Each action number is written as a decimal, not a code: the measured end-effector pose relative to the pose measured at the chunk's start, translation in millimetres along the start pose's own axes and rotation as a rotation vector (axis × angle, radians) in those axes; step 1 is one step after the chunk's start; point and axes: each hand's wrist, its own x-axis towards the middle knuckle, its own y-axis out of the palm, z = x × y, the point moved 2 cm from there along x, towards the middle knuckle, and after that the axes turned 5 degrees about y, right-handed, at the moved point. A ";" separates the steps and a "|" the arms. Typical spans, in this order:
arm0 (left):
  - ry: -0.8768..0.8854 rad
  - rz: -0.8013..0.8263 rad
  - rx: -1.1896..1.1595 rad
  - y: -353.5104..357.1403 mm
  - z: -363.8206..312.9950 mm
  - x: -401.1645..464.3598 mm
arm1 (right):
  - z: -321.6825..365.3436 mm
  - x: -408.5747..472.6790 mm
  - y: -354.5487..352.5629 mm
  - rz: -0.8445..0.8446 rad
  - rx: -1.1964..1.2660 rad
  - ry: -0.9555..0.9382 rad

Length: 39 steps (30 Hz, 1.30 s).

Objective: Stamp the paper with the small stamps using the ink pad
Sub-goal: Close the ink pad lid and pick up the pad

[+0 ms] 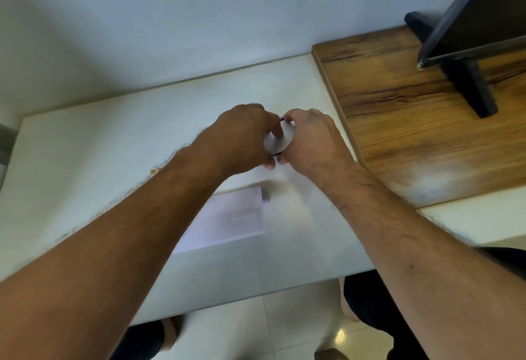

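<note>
The pale counter (85, 160) fills the left and middle of the view, with a small tan speck (154, 171) lying on it at about 9 o'clock from the hands. The left hand (242, 136) reaches in from 7 o'clock, fingers curled round a round white ink pad (277, 142) that has a dark blue rim; its forefinger lies across the top. The right hand (310, 140) comes from 5 o'clock and grips the same ink pad from the other side, thumbs nearly meeting below it. The paper (227, 220) lies flat on the counter at 6 o'clock from the hands, a dark mark at its far right corner. At 2 o'clock sits a wooden board (398, 120) carrying a black monitor stand (469, 83)
</note>
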 end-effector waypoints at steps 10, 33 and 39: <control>-0.062 0.012 0.116 -1.6 3.0 9.5 | 1.2 -0.4 -3.4 0.031 -0.042 -0.001; 0.018 0.066 0.035 -3.4 21.8 15.9 | 8.8 4.0 -14.8 0.109 -0.076 0.115; 0.070 0.013 0.097 3.1 19.7 18.6 | 3.9 14.5 -10.1 0.119 -0.027 0.184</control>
